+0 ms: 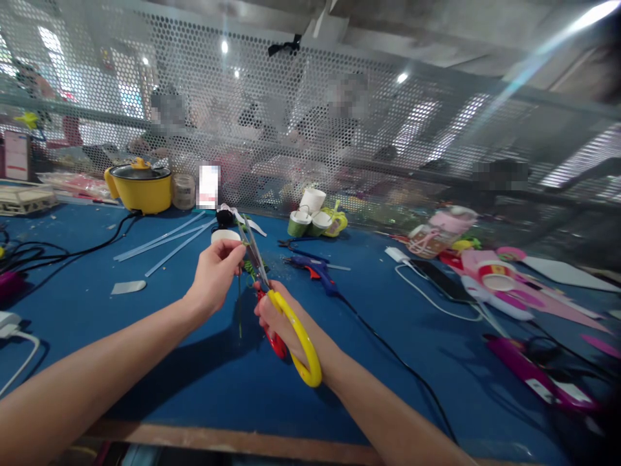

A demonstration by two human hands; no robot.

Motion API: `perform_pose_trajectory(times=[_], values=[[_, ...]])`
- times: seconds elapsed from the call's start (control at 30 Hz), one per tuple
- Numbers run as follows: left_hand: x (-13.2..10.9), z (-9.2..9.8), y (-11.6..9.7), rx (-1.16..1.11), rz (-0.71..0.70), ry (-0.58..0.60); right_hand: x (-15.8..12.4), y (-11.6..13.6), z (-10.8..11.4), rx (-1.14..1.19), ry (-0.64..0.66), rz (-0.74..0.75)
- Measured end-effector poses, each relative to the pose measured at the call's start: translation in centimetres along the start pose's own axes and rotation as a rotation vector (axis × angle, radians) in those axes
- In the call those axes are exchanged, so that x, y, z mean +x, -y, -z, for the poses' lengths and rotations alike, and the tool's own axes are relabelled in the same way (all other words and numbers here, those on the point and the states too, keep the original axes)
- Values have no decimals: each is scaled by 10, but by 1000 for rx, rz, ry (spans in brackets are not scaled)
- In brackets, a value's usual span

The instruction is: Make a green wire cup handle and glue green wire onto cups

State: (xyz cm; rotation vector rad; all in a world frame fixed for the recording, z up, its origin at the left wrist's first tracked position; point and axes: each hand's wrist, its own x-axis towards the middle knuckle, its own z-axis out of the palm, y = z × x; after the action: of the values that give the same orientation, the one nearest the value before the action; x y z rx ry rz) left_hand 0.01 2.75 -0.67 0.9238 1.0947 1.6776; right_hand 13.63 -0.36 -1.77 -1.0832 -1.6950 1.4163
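Two bare hands meet at the centre of the frame, above a blue table [194,375]. The left hand [213,275] is closed in a pinch, thumb and forefinger holding the top of a thin green strand [239,310], which hangs straight down below the fingers. The right hand [274,317], just right of it, is closed through the handles of the scissors [279,304]. One handle is yellow and the other red. The blades point up and to the left, slightly parted, and pass close beside the left fingertips. Whether the blades touch the strand cannot be told.

Behind the hands, in mid-frame, lie a white roll [226,236] and a blue glue gun [310,266], its cord running to the lower right. Clear sticks [165,243] lie to the left of centre. A yellow pot [140,188] stands at upper left, and stacked cups [308,217] stand at upper centre. A phone [439,275] with a white cable lies to the right. A perforated screen [291,116] closes off the far edge of the table.
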Motion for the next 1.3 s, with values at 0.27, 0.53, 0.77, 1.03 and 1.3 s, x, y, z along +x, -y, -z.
perform_pose_trajectory(times=[0.27,0.53,0.77,1.03,1.3], values=[[-2,-1,3,-18,24,-14,0,2,1,-4,18,-21],[-3,-2,-2,-56,28,-19,-1,3,1,-27,43,1],[-6,-4,0,-40,36,-22,-3,6,1,-59,26,-10],[-5,-4,-1,-56,28,-29,-5,8,-2,-33,6,8],[-6,-4,2,-61,41,-26,2,-1,-5,11,-77,-42]])
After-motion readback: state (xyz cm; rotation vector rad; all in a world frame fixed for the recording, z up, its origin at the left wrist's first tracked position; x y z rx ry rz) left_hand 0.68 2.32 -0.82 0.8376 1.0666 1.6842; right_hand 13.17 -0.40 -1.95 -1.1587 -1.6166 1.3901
